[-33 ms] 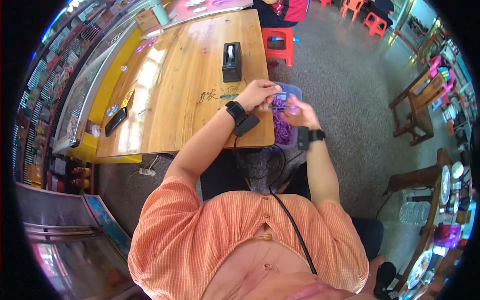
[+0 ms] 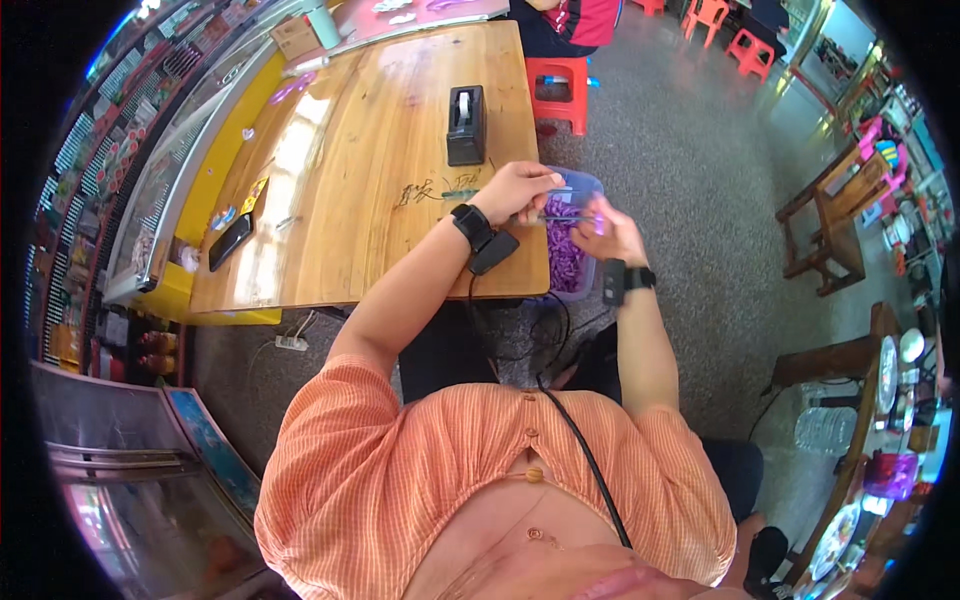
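Observation:
My left hand [image 2: 515, 192] is at the table's right edge, thumb and fingers pinched together. What they pinch is too small to make out. To its right, my right hand [image 2: 613, 237] is somewhat blurred, its fingers closed around the purple end of a thin dark tool [image 2: 568, 217]. The tool's other end reaches to the left hand's fingertips. Under both hands is a clear bluish plastic tub [image 2: 597, 190] with many small purple pieces [image 2: 566, 262] in it. A greenish strip [image 2: 455, 194] lies on the wood beside the left hand.
A black tape dispenser [image 2: 466, 125] stands on the wooden table [image 2: 370, 150]. A phone [image 2: 232, 243] lies near the table's left edge. A red stool [image 2: 560, 95] and a seated person [image 2: 575, 25] are beyond the table's far right corner. A black cable [image 2: 590, 455] hangs down my front.
My right hand has moved slightly right and toward me, drawing the purple end of the tool with it. The left hand stays almost where it was.

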A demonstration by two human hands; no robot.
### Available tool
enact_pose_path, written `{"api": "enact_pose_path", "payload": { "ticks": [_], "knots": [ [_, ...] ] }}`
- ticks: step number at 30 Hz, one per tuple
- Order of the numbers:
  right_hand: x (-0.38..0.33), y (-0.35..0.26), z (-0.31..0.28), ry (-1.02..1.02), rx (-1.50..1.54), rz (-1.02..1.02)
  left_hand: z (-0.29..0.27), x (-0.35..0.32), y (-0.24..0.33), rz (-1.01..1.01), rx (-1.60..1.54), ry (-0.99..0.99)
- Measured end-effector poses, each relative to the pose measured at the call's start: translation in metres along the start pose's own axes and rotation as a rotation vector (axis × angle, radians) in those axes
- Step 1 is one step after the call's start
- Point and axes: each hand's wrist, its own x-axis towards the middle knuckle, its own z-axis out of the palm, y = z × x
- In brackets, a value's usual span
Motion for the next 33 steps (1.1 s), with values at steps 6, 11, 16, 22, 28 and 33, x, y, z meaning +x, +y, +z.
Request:
{"api": "enact_pose_path", "payload": {
  "ticks": [6, 11, 16, 22, 28, 33],
  "knots": [
    [-0.029, -0.004, -0.054, 0.205, -0.183, -0.086, -0.002, 0.008, -0.007, -0.024, 0.012, -0.095],
    [0.011, -0.009, -0.034, 0.303, -0.611, -0.193, -0.003, 0.012, -0.01, 0.013, -0.008, -0.108],
    [0.034, -0.007, -0.027, 0.561, -0.82, -0.099, -0.004, 0.013, -0.013, 0.025, 0.011, -0.079],
    [-0.006, 0.028, -0.009, 0.497, -0.506, -0.412, -0.007, 0.015, -0.014, 0.052, 0.003, -0.09],
    [-0.07, 0.069, 0.078, 0.442, -1.403, -1.326, -0.004, 0.014, -0.009, 0.052, -0.035, -0.077],
    [-0.063, 0.122, 0.091, 0.015, -1.525, -1.307, -0.001, -0.007, 0.007, 0.149, 0.058, -0.069]
  ]
}}
